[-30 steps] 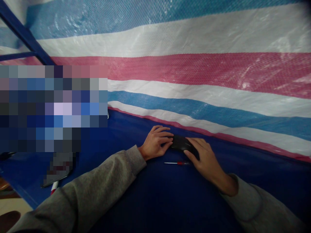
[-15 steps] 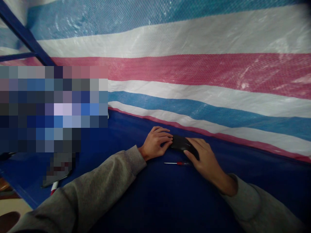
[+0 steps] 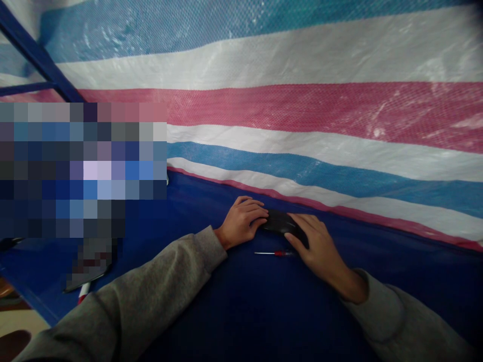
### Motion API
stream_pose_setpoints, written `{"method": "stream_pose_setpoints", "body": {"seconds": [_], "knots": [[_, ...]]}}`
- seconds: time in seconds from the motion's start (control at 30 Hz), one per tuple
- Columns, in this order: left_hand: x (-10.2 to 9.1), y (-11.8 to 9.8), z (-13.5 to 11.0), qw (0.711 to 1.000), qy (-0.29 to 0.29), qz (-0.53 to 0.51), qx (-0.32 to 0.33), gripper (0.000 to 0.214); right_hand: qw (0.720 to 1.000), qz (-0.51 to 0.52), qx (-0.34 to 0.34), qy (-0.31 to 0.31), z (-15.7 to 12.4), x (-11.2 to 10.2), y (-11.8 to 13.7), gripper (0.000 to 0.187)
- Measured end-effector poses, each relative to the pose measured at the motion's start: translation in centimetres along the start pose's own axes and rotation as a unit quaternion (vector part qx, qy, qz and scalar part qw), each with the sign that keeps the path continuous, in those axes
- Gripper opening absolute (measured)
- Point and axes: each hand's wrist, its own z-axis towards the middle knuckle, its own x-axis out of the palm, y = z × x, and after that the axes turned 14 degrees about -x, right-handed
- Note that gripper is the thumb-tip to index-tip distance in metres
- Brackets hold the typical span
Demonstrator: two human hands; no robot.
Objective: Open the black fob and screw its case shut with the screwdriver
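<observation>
A small black rounded object (image 3: 279, 222), shaped like a computer mouse, lies on the dark blue table (image 3: 241, 301) near the striped sheet. My left hand (image 3: 241, 222) curls against its left end, fingers pressed to it. My right hand (image 3: 320, 246) lies over its right end, fingers wrapped on top. Both sleeves are grey. A thin screwdriver (image 3: 273, 253) with a red handle rests on the table just in front of the object, between my hands, touched by neither as far as I can see.
A red, white and blue striped plastic sheet (image 3: 302, 115) rises as a wall right behind my hands. A blue metal frame (image 3: 33, 50) stands at the upper left. A blurred-out patch covers the left side, with a dark flat item (image 3: 88, 279) below it.
</observation>
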Motion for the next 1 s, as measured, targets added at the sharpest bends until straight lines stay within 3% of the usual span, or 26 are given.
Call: {"method": "stream_pose_setpoints", "body": {"seconds": [0.3,0.57,1.0], "knots": [[-0.07,-0.09,0.0,1.0,-0.019,-0.015,0.003,0.007,1.0,-0.001,0.003,0.0,-0.01,0.0,0.05,0.046],[-0.19,-0.2,0.07,1.0,0.021,0.0,-0.016,0.009,1.0,0.001,0.002,-0.003,-0.01,-0.03,0.03,0.047],[-0.46,-0.43,0.07,0.994,0.108,0.032,-0.006,0.045,1.0,0.019,0.016,-0.002,0.17,-0.24,0.25,0.046]]}}
